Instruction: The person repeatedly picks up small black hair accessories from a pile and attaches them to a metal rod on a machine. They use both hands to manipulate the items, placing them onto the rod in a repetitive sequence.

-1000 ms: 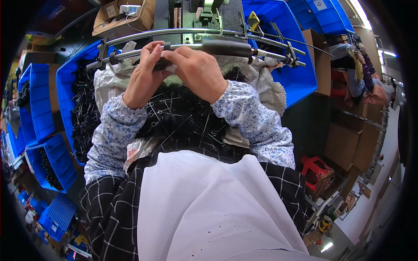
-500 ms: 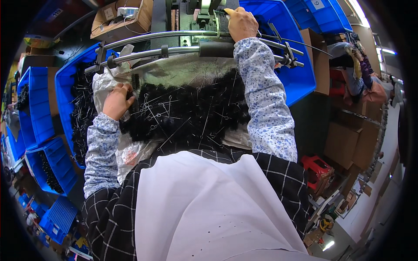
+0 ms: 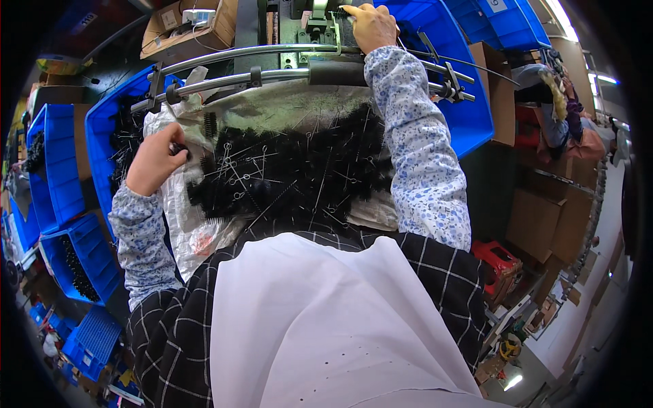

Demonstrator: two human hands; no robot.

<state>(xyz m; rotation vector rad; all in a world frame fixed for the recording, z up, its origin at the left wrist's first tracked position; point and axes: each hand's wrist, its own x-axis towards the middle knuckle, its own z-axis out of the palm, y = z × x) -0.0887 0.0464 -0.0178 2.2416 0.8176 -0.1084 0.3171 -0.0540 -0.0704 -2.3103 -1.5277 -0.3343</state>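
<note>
From up here I see my left hand point(image 3: 155, 160) curled at the left edge of the heap of black wire-handled brushes point(image 3: 286, 173), fingers pinched around one small black brush — it sits right where the heap thins out, so a single piece can be singled out without dragging the tangle along. The heap itself lies on a pale plastic sheet point(image 3: 187, 228) spread over my lap and the near edge of the work area, which keeps the loose brushes gathered within reach of both arms.

My right hand point(image 3: 371, 26) is stretched well forward, past the two curved metal bars point(image 3: 272, 64), and rests closed on a dark brush-like piece at the small machine point(image 3: 320, 17) at the top. I cannot tell how firmly it grips; the fingers wrap over the part and hide it. The arm crosses above the heap, clear of it.

Blue plastic bins point(image 3: 61, 163) stand to the left, some holding more black pieces, and another large blue bin point(image 3: 462, 102) sits just behind the bars on the right — likely sorted stock on either side. A cardboard box point(image 3: 187, 30) is beyond the bars, upper left. Another person point(image 3: 564, 115) sits well apart, far right.
</note>
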